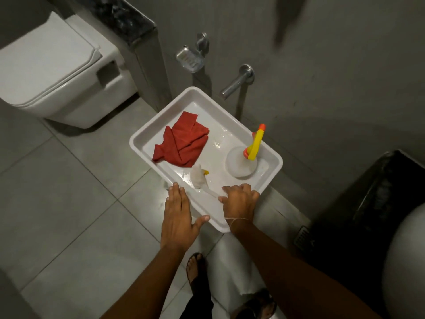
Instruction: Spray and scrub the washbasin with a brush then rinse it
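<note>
Head view looks straight down on two bare arms reaching to a white washbasin. Right hand rests on the basin's near rim, its fingers curled, the grip pinching the pale handle of a brush. The handle runs from under those fingers up and left into the bowl, and the whitish bristle head lies on the basin floor with a small yellow piece just beside it. Left hand lies flat, fingers spread and straight, palm down along the near left edge of the basin; its grip holds nothing, and the thumb points right across the rim.

Inside the bowl, a crumpled red cloth sits in the left half, its lower corner close to the brush head. In the right half stands a spray bottle, seen from above as a round white body with a yellow and orange trigger head leaning toward the wall. Wet glints show on the floor of the basin between cloth and bottle.

Beyond the far rim, a chrome tap juts from the grey wall, and a metal soap dish is fixed to the wall up and to its left. A white toilet with the lid closed fills the upper left. Grey floor tiles spread below, where the person's sandalled feet show between the forearms. A dark bin stands at the right edge.
</note>
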